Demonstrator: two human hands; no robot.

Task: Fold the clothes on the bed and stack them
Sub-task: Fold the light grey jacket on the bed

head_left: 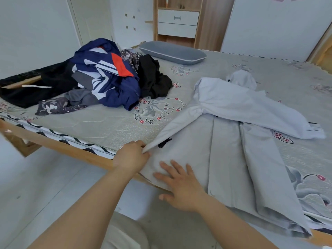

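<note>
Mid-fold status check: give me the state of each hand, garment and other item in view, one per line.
left hand: pinching the jacket's sleeve cuff
right hand: flat, fingers spread, pressing the jacket
light grey jacket: spread on the bed, hood up top, one sleeve folded across, other pulled out
pile of clothes: unfolded heap
black garment: lying loose at bed's edge
pillow: flat at bed's head
drawers: closed

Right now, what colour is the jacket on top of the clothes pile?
Navy blue jacket with white stripes and an orange-red patch, seen in the head view.
</note>
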